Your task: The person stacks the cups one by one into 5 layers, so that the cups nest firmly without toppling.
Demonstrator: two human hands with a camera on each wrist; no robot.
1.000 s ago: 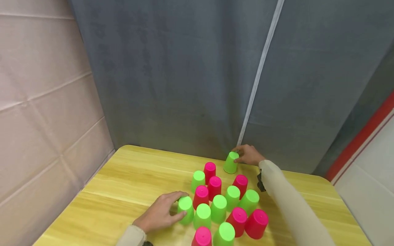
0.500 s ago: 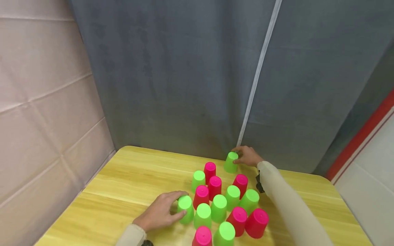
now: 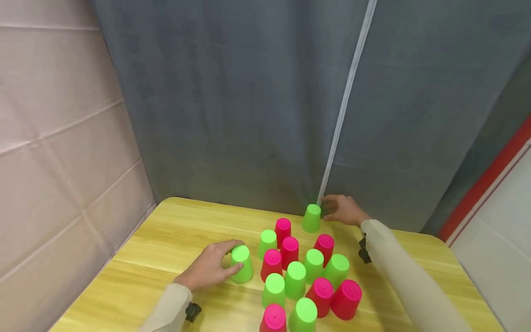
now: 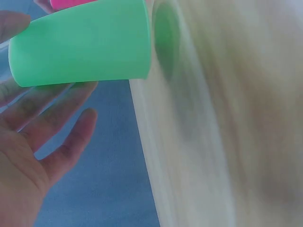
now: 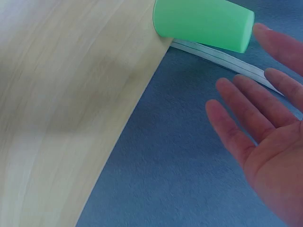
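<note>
Several upside-down green and pink cups stand in a cluster point(image 3: 304, 276) on a yellow wooden table point(image 3: 174, 230). My left hand point(image 3: 226, 260) grips one green cup point(image 3: 241, 263) a little to the left of the cluster. In the left wrist view the thumb and fingers point(image 4: 57, 104) lie on either side of this green cup point(image 4: 80, 47). Another green cup point(image 3: 311, 218) stands alone at the table's far edge. My right hand point(image 3: 338, 210) hovers just right of it, fingers spread and touching nothing. The right wrist view shows a gap between the palm point(image 5: 270, 156) and that far cup point(image 5: 203, 21).
A grey curtain point(image 3: 249, 115) with a white strip point(image 3: 344, 106) hangs right behind the table's far edge. A beige padded wall point(image 3: 62, 138) runs along the left. Bare tabletop lies left of the cups point(image 3: 166, 240).
My left hand slid its green cup leftward out of the cluster. My right hand let go of the far green cup and drew back to the right, opening.
</note>
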